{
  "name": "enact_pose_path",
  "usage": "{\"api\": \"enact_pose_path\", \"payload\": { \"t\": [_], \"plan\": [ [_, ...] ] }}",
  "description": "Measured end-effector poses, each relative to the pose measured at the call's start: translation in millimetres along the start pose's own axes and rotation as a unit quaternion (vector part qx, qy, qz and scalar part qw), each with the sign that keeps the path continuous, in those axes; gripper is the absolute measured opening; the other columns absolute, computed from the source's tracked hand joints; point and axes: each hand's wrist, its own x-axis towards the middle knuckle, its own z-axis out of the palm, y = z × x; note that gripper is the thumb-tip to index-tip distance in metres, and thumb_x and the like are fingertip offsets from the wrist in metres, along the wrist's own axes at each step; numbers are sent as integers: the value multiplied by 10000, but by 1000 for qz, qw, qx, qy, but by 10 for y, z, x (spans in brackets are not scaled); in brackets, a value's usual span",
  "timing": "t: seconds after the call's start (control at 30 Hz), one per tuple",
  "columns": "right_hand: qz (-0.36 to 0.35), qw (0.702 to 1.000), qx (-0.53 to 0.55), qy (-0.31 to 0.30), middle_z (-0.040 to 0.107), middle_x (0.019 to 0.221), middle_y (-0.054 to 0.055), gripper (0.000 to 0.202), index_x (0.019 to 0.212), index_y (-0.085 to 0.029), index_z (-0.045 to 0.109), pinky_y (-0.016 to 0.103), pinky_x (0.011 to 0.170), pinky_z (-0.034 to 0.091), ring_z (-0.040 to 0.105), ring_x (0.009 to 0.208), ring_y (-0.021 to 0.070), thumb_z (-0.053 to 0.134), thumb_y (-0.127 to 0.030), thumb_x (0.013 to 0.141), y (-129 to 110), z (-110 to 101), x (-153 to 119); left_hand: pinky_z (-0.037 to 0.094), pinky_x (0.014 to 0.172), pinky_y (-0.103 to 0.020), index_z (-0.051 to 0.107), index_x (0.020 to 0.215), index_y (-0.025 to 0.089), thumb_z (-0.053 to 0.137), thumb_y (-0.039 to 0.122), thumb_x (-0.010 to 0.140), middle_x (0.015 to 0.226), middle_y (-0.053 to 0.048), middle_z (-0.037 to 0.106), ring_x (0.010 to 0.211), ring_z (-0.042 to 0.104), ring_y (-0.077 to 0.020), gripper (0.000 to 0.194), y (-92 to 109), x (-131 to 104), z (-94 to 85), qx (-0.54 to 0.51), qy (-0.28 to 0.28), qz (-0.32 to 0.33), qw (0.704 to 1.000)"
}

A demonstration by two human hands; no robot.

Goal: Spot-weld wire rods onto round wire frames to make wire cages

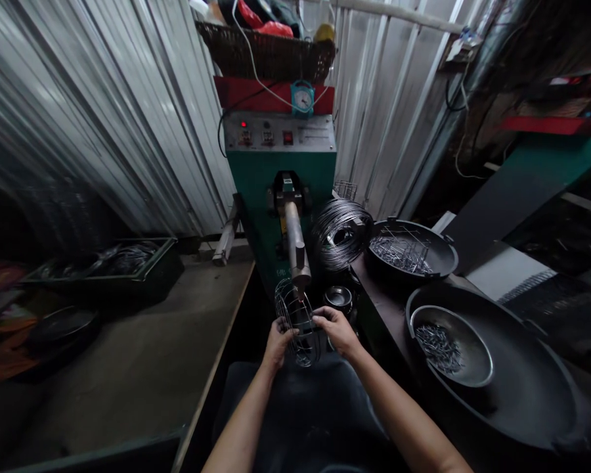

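- Fingers of the left hand [277, 341], in the head view, are closed on the left side of a rounded, grey metal wire cage [304, 324].
- The right hand [341, 330] has its fingers pinched narrow on wire at the cage's right edge; whether they grip a loose piece too, I cannot tell.
- The cage is under the cylindrical grey metal arm [295, 236] of a green machine [246, 177], beside a small orange glow [301, 301] at the arm's tip.
- Its ribs and rings look largely formed, I'd judge; which joints remain unfixed cannot be told.
- Short wire pieces [440, 348] lie in a round metal bowl [475, 361] to the right.
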Motion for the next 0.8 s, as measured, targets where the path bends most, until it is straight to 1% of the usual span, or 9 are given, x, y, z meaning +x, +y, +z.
{"api": "enact_pose_path", "payload": {
  "t": [0.1, 0.13, 0.23, 0.33, 0.47, 0.57, 0.67, 0.8],
  "plan": [
    [6, 1000, 11, 0, 629, 679, -5, 188, 707, -176, 671, 268, 679, 416, 547, 689, 150, 687, -326, 594, 25, -2, -27, 463, 624, -247, 445, 1026, 175, 751, 238, 449, 858, -9, 549, 736, 570, -137, 656, 2, -13, 51, -52, -38, -10, 998],
    [8, 1000, 15, 1, 632, 688, -4, 204, 720, -175, 673, 269, 687, 417, 548, 694, 149, 692, -330, 589, 42, -10, -43, 460, 612, -244, 445, 1012, 177, 747, 230, 444, 851, -5, 545, 721, 566, -133, 645, 8, -26, 68, -60, -41, -14, 997],
    [23, 1000, 19, 1, 629, 694, -4, 244, 772, -171, 668, 268, 668, 421, 544, 672, 140, 692, -339, 596, 97, -41, -92, 448, 575, -235, 445, 980, 181, 737, 220, 439, 803, 14, 527, 663, 548, -115, 616, 35, -84, 106, -69, -29, -22, 997],
    [28, 1000, 13, 0, 604, 646, -12, 232, 744, -165, 651, 256, 605, 411, 516, 610, 126, 679, -348, 605, 104, -42, -85, 438, 556, -223, 448, 955, 179, 729, 208, 432, 756, 33, 503, 630, 529, -98, 594, 66, -133, 127, -74, -16, -22, 997],
    [6, 1000, -1, 5, 564, 589, -31, 216, 701, -163, 638, 235, 558, 387, 473, 558, 106, 671, -347, 594, 35, 12, 20, 417, 520, -221, 457, 927, 179, 726, 221, 421, 733, 36, 502, 611, 522, -102, 574, 97, -143, 157, -72, -17, -48, 996],
    [-3, 1000, -14, 8, 567, 596, -26, 227, 708, -163, 638, 233, 550, 382, 475, 553, 104, 663, -365, 608, 16, 6, 40, 409, 502, -225, 464, 905, 177, 727, 229, 423, 720, 37, 512, 589, 518, -104, 552, 98, -151, 175, -66, -17, -65, 996],
    [1, 999, -37, -7, 596, 646, -8, 261, 760, -162, 641, 243, 574, 402, 512, 588, 118, 661, -385, 626, 53, -87, -66, 391, 471, -211, 466, 912, 177, 729, 232, 427, 691, 47, 514, 551, 502, -92, 555, 81, -193, 182, -72, -9, -82, 994],
    [24, 996, -70, -50, 590, 645, -11, 230, 746, -157, 626, 244, 573, 403, 516, 593, 120, 650, -360, 641, 88, -202, -243, 351, 427, -179, 477, 905, 173, 733, 214, 425, 636, 61, 507, 499, 469, -70, 545, 69, -251, 182, -105, 8, -85, 991]
  ]
}}
